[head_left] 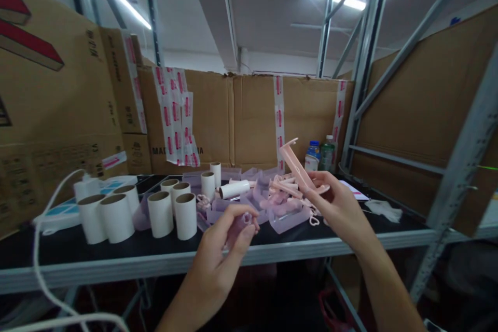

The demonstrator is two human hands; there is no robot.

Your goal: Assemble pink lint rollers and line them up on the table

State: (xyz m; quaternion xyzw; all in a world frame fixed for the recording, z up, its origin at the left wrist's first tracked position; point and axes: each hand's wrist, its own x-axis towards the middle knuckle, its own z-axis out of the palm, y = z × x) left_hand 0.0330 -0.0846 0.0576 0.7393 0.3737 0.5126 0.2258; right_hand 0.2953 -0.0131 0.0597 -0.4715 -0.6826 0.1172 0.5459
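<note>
My right hand (342, 210) is raised above the shelf, its fingers closed round one end of a pink plastic bracket (298, 167). The bracket is a long, narrow channel that tilts up to the left, with a short crosspiece at its far end. Lower and to the left, my left hand (220, 259) curls round a small translucent pinkish piece (246, 218); only its end shows between thumb and fingers. Behind both hands lies a heap of translucent purple trays (286, 222) with several pink plastic parts (286, 187). A pink heart-shaped piece (314, 220) hangs near the heap's right edge.
Several white cardboard tubes (185, 218) stand on the left of the black shelf (268, 244), and one tube (235, 189) lies on its side. A white cable (37, 254) crosses the left front. Bottles (327, 153) stand at the back right, near crumpled plastic (385, 211).
</note>
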